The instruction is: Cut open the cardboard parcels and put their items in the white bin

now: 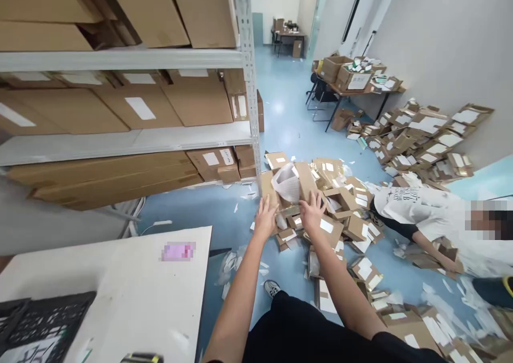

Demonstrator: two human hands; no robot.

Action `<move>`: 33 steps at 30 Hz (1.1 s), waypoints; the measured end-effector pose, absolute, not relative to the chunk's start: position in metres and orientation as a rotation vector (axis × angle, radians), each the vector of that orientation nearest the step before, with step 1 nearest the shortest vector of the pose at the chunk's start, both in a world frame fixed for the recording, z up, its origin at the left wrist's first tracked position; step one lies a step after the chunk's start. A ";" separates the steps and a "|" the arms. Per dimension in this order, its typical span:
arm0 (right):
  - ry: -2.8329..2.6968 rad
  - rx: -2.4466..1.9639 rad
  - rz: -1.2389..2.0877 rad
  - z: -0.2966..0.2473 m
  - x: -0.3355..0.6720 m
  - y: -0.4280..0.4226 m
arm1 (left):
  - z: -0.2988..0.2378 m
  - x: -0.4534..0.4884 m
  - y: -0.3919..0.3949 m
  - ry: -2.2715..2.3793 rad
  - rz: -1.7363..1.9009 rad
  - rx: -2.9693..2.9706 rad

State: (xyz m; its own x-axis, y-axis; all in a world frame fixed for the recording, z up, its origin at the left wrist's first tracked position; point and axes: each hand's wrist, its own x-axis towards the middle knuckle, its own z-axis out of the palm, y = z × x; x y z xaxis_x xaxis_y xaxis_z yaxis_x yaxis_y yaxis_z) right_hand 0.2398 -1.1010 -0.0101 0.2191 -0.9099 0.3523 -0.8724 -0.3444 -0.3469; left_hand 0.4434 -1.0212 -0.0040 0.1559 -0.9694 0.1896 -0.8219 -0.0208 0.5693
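An open cardboard box (pixel 306 180) is held out in front of me above the pile on the floor, its flaps spread to either side. White foam wrapping (pixel 287 183) bulges out of its opening. My left hand (pixel 265 216) grips the box's near left side, while my right hand (pixel 312 212) has hold of the near right side. Fingers of both hands lie over the cardboard; the thumbs and the box's underside are partly hidden. Directly beneath and to the right lie several opened cardboard boxes (pixel 340 202) with white labels.
Metal shelving (pixel 252 101) loaded with cartons rises at the left. Below it stands a white table (pixel 160 293) bearing a black crate (pixel 48 325). A co-worker in a white shirt (pixel 420 205) bends over boxes at the right. More cartons are heaped along the wall near a desk (pixel 340 91).
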 end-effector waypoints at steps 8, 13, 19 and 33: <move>1.452 -2.396 -0.892 -0.013 0.258 -1.135 | 0.019 0.464 -1.018 -1.629 -0.192 1.908; 0.932 -2.477 -0.789 -0.012 0.341 -1.105 | 0.031 0.511 -0.958 -1.430 -0.130 2.109; 0.363 -2.496 -0.610 -0.004 0.459 -1.031 | 0.036 0.561 -0.827 -1.054 -0.047 2.360; -0.827 -2.335 -0.208 0.007 0.524 -0.593 | 0.025 0.430 -0.383 0.103 0.367 2.564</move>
